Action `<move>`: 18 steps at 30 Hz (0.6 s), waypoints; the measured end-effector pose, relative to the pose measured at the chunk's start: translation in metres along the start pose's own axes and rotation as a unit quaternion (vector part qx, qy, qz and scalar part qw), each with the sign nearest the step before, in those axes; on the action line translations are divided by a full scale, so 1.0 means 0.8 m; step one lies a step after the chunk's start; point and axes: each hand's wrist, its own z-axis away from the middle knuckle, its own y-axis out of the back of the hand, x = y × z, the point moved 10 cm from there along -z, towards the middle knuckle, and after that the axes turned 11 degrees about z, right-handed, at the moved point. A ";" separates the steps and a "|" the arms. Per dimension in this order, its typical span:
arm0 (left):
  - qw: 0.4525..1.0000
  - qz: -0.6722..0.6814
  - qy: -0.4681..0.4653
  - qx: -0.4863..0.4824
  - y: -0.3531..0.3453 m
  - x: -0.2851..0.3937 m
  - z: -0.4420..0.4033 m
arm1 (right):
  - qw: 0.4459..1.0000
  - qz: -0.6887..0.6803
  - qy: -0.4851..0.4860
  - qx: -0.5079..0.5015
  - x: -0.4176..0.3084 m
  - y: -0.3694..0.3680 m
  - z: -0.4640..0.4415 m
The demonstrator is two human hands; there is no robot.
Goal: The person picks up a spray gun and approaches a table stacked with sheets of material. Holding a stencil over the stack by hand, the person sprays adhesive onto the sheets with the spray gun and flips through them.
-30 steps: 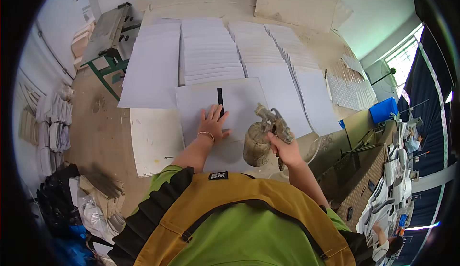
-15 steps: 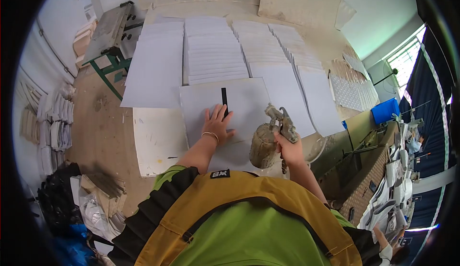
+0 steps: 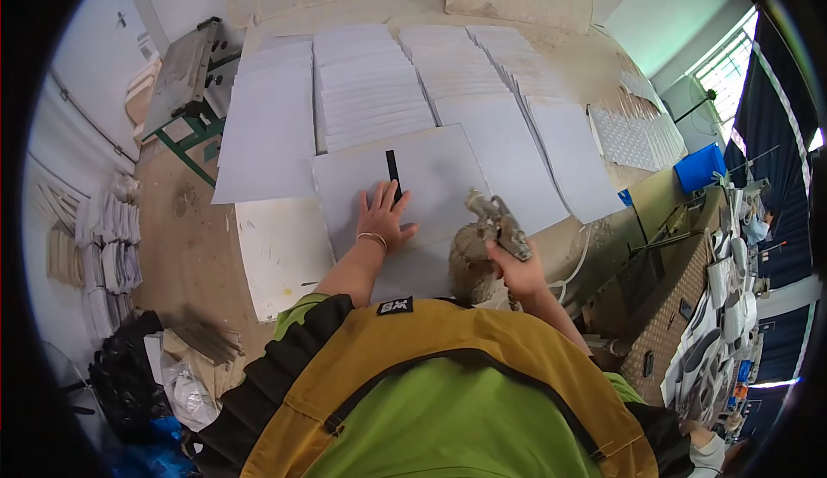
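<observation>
White sheets line the tabletop at twelve o'clock; a window glows at two. The left hand, grip spread, hides the lower end of a black strip at eleven; the right hand wraps its grip round a spray gun at three, partly covering its handle.

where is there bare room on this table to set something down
The pale board looks mostly bare, bordered by the left paper stack behind and the front sheet on its right. A narrow strip of table shows behind the overlapping sheets. Crowded: the middle, under those sheets, and the near right, where the right hand holds a spray gun.
</observation>
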 end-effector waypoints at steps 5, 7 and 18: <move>1.000 -0.007 -0.005 0.011 -0.002 0.000 0.001 | 0.995 0.060 0.035 0.069 0.005 0.046 -0.002; 1.000 -0.017 -0.004 0.010 -0.002 0.000 0.000 | 0.995 0.065 0.043 0.056 0.006 0.045 -0.001; 1.000 -0.021 0.001 0.011 -0.002 -0.001 -0.001 | 0.998 0.039 -0.041 -0.024 0.007 0.012 0.001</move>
